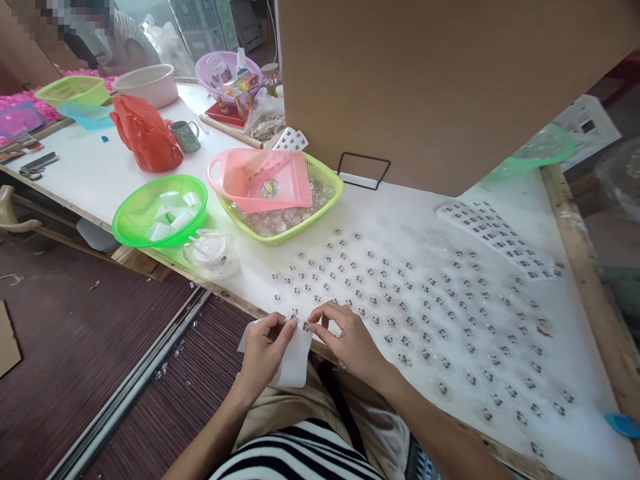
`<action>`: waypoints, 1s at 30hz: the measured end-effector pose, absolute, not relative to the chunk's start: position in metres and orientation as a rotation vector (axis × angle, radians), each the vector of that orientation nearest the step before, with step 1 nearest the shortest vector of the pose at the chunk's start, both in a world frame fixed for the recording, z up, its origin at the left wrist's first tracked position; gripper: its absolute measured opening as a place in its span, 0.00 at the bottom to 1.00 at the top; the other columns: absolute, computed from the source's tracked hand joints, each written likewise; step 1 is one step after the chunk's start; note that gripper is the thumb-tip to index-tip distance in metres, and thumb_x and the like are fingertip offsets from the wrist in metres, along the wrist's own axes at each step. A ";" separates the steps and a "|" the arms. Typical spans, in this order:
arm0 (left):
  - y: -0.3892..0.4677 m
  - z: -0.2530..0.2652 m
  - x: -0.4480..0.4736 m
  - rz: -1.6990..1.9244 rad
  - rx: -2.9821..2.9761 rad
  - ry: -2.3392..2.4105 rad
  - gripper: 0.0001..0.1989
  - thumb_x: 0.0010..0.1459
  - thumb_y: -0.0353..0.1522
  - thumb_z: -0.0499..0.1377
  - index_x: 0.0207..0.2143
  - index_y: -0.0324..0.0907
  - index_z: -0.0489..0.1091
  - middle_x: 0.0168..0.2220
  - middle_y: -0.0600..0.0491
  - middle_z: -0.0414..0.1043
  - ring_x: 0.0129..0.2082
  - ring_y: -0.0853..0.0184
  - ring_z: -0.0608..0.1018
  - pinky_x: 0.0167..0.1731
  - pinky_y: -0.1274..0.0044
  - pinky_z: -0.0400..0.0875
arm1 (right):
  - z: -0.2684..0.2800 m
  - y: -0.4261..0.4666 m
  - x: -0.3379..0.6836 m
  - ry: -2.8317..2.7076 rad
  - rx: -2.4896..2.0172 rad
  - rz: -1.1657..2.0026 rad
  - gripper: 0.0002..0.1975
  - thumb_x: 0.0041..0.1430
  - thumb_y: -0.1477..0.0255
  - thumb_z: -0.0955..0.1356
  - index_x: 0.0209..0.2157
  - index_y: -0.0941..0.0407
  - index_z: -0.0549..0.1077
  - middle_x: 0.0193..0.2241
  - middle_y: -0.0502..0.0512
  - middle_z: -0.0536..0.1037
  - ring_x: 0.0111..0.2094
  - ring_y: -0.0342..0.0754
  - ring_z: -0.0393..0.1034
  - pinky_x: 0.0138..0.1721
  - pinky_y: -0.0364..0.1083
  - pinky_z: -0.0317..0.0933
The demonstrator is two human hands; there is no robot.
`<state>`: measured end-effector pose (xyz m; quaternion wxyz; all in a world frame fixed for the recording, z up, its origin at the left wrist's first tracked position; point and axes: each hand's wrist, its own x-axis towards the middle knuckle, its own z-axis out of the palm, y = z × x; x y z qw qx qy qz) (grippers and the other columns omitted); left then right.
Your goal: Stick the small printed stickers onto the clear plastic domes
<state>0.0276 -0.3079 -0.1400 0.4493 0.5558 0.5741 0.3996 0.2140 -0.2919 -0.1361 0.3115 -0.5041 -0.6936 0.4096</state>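
Striped shirt (300, 457) cloth lies nearest. The left hand (263, 350) clamps a white sheet (296, 368) between thumb and fingers, by the front of the table (390, 208); the right hand (353, 339) pinches thumb and forefinger together on a small printed sticker (306, 327) at the sheet's edge. Whether it is peeled free, I cannot tell. Pulled too sharply, it could tear or curl onto itself. The right forearm (425, 413) lies close to the scattered printed discs (443, 388), so a sideways sweep might shift them. Farther out, a bump could tip the pink tray (293, 183) resting in the yellow-green basket (295, 233).
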 end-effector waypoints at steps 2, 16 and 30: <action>-0.308 -0.141 0.027 0.987 1.376 1.417 0.17 0.61 0.41 0.61 0.24 0.38 0.69 0.20 0.58 0.62 0.22 0.73 0.63 0.22 0.82 0.57 | -0.138 -0.293 0.215 -1.833 -1.313 1.032 0.03 0.62 0.72 0.68 0.33 0.53 0.72 0.35 0.49 0.76 0.33 0.46 0.67 0.46 0.50 0.57; -0.307 -0.144 0.028 0.960 1.442 1.411 0.16 0.62 0.41 0.60 0.26 0.39 0.71 0.22 0.57 0.65 0.23 0.73 0.65 0.24 0.82 0.58 | -0.134 -0.288 0.220 -1.786 -1.312 1.121 0.03 0.58 0.73 0.71 0.34 0.52 0.72 0.32 0.48 0.74 0.34 0.46 0.65 0.39 0.47 0.59; -0.307 -0.145 0.029 0.926 1.512 1.480 0.19 0.62 0.43 0.59 0.23 0.40 0.68 0.20 0.58 0.62 0.22 0.72 0.62 0.24 0.81 0.57 | -0.138 -0.290 0.218 -1.830 -1.275 1.079 0.03 0.62 0.71 0.68 0.33 0.53 0.73 0.31 0.50 0.77 0.32 0.46 0.68 0.42 0.50 0.61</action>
